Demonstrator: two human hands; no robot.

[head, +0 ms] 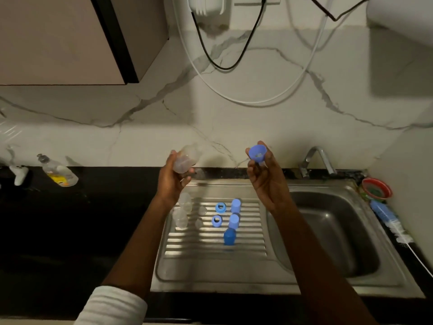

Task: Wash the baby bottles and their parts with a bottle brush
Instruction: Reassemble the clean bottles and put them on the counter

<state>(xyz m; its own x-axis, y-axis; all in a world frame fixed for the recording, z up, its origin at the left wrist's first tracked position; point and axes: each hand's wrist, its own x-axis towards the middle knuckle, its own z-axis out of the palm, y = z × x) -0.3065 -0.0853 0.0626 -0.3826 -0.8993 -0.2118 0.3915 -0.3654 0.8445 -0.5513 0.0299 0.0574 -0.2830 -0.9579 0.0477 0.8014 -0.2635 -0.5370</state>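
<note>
Above the ribbed stainless-steel draining board point(210, 266), both hands are raised in front of the marble wall. Left-hand fingers are curled round a clear plastic baby bottle point(186, 158), which lies tilted with its base toward the palm; the left hand point(174, 178) grips it from below, wrist bent back, forearm rising from a white ribbed sleeve point(112, 306) at the near edge of the board. Right-hand fingers and thumb pinch a blue plastic screw collar with its nipple point(257, 154), open side facing the camera; the right hand point(267, 181) holds it up, palm toward the person, forearm crossing the near corner of the steel sink basin point(328, 231), which adjoins the board on the right.

On the board's ribs stand two more clear bottles point(184, 211), two small clear nipples point(201, 216), two blue rings point(219, 214) and three blue caps point(233, 222), all between the two forearms. A blue-and-white bottle brush point(390, 221) lies on the black counter beyond the basin, well apart from the board, near a red bowl point(376, 188). A chrome tap point(316, 160) stands behind the basin. Left of the board, well apart, a clear detergent bottle point(58, 171) stands on the counter.
</note>
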